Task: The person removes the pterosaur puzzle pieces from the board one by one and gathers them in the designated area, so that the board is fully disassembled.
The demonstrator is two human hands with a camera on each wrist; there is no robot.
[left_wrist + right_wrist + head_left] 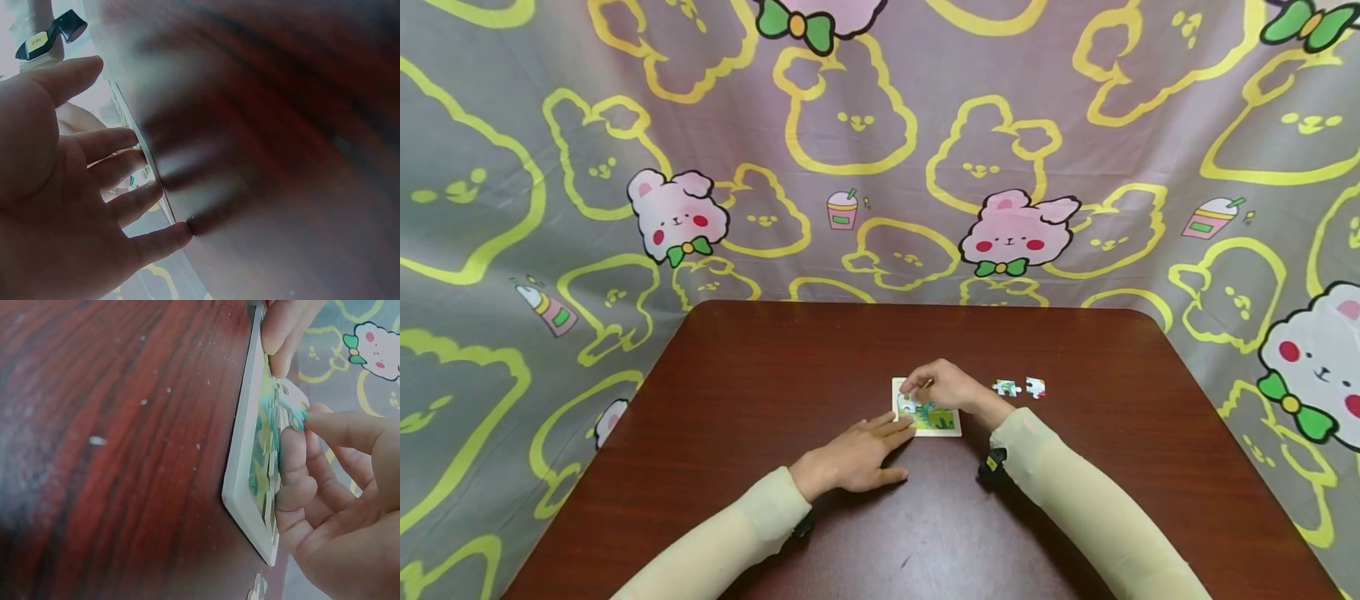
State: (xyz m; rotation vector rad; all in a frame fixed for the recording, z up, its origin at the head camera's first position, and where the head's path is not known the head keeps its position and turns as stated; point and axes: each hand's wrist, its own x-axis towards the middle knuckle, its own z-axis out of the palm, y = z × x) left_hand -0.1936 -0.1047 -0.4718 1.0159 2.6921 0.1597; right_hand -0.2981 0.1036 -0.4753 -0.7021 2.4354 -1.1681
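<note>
A small jigsaw puzzle board [950, 432] with a pale frame and a green and yellow picture lies on the table. My left hand [861, 457] rests on the tabletop with straight, spread fingers, some of its fingertips on the board's left edge. Over the upper part of the board, my right hand [951, 386] pinches a puzzle piece [294, 397] between thumb and fingers. That piece is white with some teal and stands tilted against the board in the right wrist view; the right fingers cover part of it.
Two loose puzzle pieces, one greenish [1006, 387] and one white with red [1035, 387], lie right of the board. The brown table [760, 375] has rounded far corners. A patterned curtain [880, 192] hangs behind and along both sides.
</note>
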